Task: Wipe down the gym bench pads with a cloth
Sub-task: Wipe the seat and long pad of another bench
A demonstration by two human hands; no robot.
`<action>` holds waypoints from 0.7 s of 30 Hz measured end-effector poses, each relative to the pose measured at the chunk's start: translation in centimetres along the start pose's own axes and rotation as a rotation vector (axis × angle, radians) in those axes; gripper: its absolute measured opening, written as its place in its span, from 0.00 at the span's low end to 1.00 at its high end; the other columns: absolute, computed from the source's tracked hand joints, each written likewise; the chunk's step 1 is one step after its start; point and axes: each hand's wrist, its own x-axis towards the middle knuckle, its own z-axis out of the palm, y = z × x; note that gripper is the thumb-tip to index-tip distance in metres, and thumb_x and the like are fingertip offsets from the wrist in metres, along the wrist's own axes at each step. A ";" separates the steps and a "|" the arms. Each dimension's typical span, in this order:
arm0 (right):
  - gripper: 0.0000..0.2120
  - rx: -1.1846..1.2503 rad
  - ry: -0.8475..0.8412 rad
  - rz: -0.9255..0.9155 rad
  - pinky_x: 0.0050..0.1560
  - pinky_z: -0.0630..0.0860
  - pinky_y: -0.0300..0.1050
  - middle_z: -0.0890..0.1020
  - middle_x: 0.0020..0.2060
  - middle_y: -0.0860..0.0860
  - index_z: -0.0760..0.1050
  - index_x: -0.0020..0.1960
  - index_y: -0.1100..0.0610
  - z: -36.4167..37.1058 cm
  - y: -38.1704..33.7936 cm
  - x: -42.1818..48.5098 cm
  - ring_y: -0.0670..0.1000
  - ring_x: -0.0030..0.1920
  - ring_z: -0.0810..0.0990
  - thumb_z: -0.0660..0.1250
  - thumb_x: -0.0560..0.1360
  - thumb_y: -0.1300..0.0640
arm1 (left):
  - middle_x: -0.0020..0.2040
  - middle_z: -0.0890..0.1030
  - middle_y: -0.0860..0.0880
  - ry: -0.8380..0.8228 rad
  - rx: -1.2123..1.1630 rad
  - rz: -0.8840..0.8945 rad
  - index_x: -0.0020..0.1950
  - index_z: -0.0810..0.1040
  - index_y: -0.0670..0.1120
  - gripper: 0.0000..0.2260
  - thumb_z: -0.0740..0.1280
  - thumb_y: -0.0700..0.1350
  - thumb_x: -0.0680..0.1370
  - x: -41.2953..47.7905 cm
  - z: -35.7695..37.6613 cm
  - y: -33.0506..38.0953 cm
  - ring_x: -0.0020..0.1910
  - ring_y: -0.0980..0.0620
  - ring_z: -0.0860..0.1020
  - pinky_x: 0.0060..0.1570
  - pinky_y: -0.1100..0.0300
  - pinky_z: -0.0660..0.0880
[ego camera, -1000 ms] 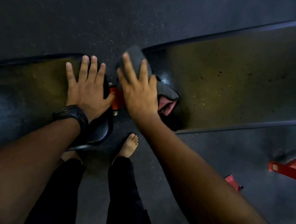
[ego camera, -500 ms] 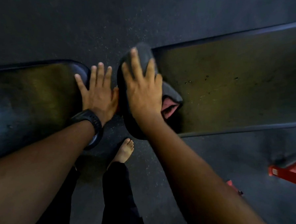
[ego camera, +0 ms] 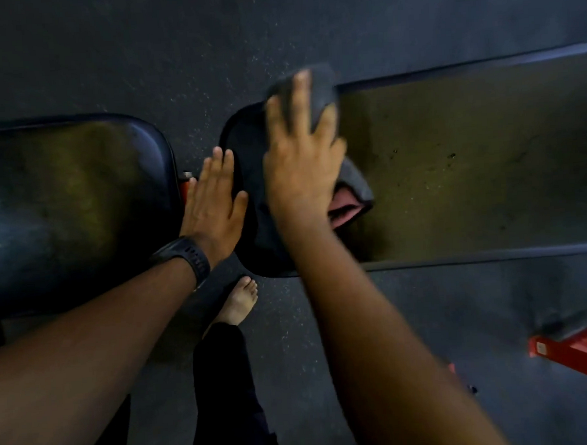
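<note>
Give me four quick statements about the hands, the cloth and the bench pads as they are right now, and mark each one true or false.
1. The right hand presses the cloth onto the end of the long pad. True.
2. The left hand grips the cloth. False: it lies flat with nothing in it, at the gap between the pads.
3. A dark watch sits on the left wrist. True.
4. The person wears shoes. False: a bare foot shows below the long pad.
</note>
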 end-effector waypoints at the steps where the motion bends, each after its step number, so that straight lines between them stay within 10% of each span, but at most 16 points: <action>1: 0.29 0.004 -0.014 -0.121 0.56 0.73 0.60 0.52 0.81 0.54 0.61 0.79 0.48 0.6 -0.6 -2.6 0.67 0.73 0.62 0.63 0.79 0.51 | 0.81 0.44 0.49 -0.013 0.002 0.009 0.81 0.44 0.48 0.29 0.55 0.48 0.84 0.1 -0.2 -0.2 0.80 0.51 0.43 0.78 0.45 0.43; 6: 0.29 0.039 -0.031 -0.282 0.49 0.71 0.57 0.58 0.80 0.52 0.66 0.76 0.45 0.8 6.3 -10.8 0.65 0.68 0.67 0.67 0.76 0.48 | 0.81 0.42 0.46 -0.035 0.023 0.038 0.81 0.43 0.46 0.33 0.54 0.55 0.82 -0.7 0.5 0.0 0.80 0.50 0.44 0.78 0.45 0.46; 13: 0.31 0.036 -0.020 0.087 0.57 0.71 0.61 0.48 0.81 0.54 0.58 0.79 0.45 -0.7 3.7 -0.1 0.66 0.73 0.61 0.64 0.78 0.47 | 0.81 0.38 0.44 0.062 -0.042 -0.119 0.80 0.39 0.43 0.33 0.52 0.56 0.84 -0.3 2.3 3.7 0.80 0.48 0.40 0.78 0.48 0.44; 21: 0.27 0.054 0.052 -0.264 0.47 0.71 0.56 0.60 0.79 0.54 0.67 0.75 0.46 0.2 10.6 -11.4 0.65 0.65 0.69 0.66 0.77 0.51 | 0.80 0.39 0.42 0.053 0.053 -0.057 0.80 0.39 0.42 0.43 0.50 0.68 0.76 -1.0 2.9 3.2 0.80 0.46 0.40 0.78 0.48 0.44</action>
